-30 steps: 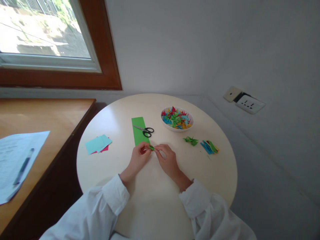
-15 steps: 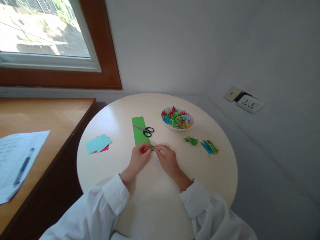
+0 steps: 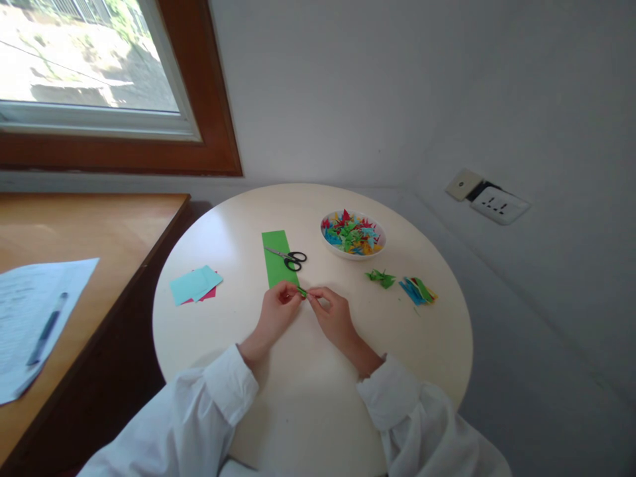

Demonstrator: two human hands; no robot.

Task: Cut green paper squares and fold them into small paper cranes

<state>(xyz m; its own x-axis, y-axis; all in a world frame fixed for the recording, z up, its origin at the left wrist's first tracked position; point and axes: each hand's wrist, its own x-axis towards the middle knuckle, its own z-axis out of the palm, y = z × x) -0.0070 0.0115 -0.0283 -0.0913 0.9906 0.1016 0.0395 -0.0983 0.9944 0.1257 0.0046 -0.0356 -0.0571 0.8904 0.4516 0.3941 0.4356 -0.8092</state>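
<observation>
Between my fingertips is a small folded piece of green paper, mostly hidden by the fingers. My left hand pinches it from the left and my right hand pinches it from the right, both low over the table. Just beyond my left hand lies a green paper strip, its near end behind the fingers. Scissors with black handles rest on the strip, their handles reaching past its right edge. Folded green paper figures lie to the right of my right hand.
A white bowl of colourful folded paper figures stands at the back of the round table. Folded coloured papers lie right; light blue sheets over red ones lie left. A wooden desk holds written paper and a pen.
Both hands stay in the same place, pinching the green paper, with at most slight finger movement. The whole view has shifted very slightly.
</observation>
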